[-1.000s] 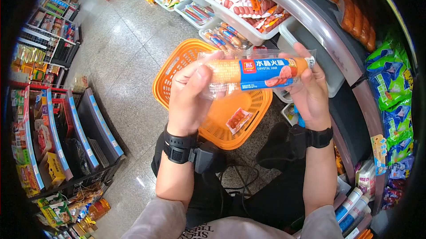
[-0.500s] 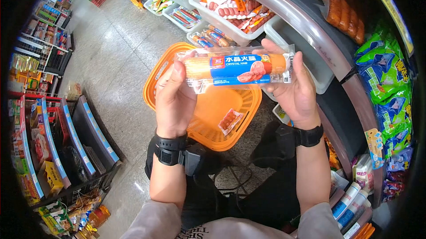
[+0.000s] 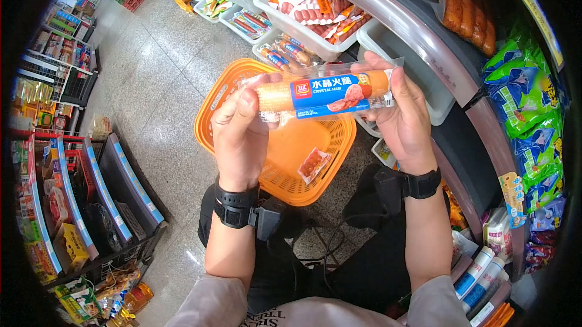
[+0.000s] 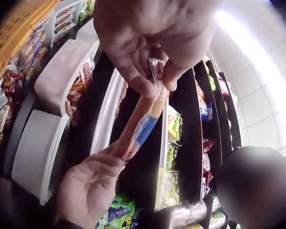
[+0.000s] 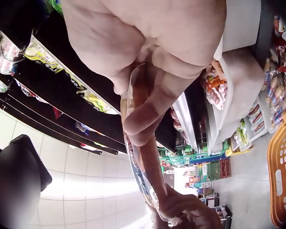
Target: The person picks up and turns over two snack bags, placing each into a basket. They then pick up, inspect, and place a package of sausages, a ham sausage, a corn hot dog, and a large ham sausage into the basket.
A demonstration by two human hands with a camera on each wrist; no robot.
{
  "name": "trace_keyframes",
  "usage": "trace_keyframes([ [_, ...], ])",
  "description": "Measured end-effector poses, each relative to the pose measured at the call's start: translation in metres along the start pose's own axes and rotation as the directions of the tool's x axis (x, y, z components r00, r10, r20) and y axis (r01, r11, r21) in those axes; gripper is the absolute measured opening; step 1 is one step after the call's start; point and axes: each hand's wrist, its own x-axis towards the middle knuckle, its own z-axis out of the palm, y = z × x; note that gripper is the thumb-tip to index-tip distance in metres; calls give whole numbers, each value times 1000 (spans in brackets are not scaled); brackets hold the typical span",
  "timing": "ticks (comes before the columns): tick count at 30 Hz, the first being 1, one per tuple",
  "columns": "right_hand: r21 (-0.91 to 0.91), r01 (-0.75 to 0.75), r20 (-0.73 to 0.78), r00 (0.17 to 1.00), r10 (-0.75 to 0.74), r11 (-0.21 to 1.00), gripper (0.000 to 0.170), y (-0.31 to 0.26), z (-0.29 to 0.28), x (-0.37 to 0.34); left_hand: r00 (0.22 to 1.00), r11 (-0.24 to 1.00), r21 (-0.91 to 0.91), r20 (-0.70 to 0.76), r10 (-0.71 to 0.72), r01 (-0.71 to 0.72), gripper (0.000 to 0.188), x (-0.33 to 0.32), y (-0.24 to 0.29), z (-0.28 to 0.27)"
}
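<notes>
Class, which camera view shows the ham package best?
The head view: the ham package lies broadside, its front label readable. Left and right wrist views show it narrow and slanting, partly hidden by fingers.

The wrapped ham [image 3: 330,95] and left hand [image 3: 238,136] partly hide the orange basket [image 3: 291,152], cropped in both wrist views.

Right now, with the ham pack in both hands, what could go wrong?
1. The left hand pinches the pack's end, where loose clear film shows; the film might slip or tear if pulled.
2. In the head view, the ham pack overhangs the orange basket's right edge, so if the right hand slipped, it could miss the basket.
3. Dropped inside, it might land on the small red pack.
</notes>
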Motion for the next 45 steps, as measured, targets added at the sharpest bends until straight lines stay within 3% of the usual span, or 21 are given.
trace_keyframes([
  [2,33,39,-1,999,-39,999,43,-2,0,0,999,999,17,3,32,-32,33,-1,1,3],
  [8,7,27,-30,999,-26,1000,42,1,3,-1,987,986,76,-44,152,-148,31,-6,-3,9],
  [19,-20,26,-91,995,-27,999,41,1,5,-2,988,986,72,4,152,-152,30,-5,-2,5],
  [21,58,-12,-45,999,15,998,39,3,5,0,999,1000,31,-51,-4,5,43,-2,1,3],
  [22,58,-13,-45,999,15,998,39,4,2,1,999,1000,31,-51,-4,5,43,0,2,4],
  [25,336,-91,108,992,57,938,38,2,-2,3,993,997,-30,92,79,-76,70,1,10,9],
  [26,347,-106,53,994,93,932,39,-1,1,4,981,995,-10,166,102,-102,84,0,12,10],
  [28,360,-121,-3,991,131,925,41,-3,1,4,954,990,114,295,50,-87,89,-1,16,3],
  [29,351,-156,39,988,152,923,41,-4,-2,4,954,990,114,295,49,-87,89,0,15,-2],
  [30,341,-191,81,982,173,920,42,-4,-4,3,955,899,383,275,108,-212,75,4,13,-4],
  [31,341,-190,81,982,173,921,42,-4,-3,3,947,722,619,272,170,-308,62,5,13,-4],
  [32,244,-174,100,983,154,954,45,-3,-1,2,974,750,621,147,173,-227,33,2,11,1],
  [33,144,-154,121,983,137,978,48,-2,0,1,974,750,621,147,173,-227,33,2,10,2],
  [35,86,-170,127,979,158,982,44,-3,2,-2,996,870,488,-8,83,-69,33,2,9,3],
  [37,29,-184,132,975,179,982,41,-2,1,-3,997,862,504,-23,78,-56,31,2,11,3],
  [39,-132,-253,-17,967,253,959,43,4,-1,-4,997,854,519,-40,73,-41,32,1,12,0],
  [40,-131,-253,-19,967,253,958,43,3,-2,-4,995,840,542,-66,77,-29,35,0,11,-3],
  [45,-270,-295,-113,955,274,917,60,-2,4,-2,981,816,577,-137,140,-35,43,0,8,2],
])
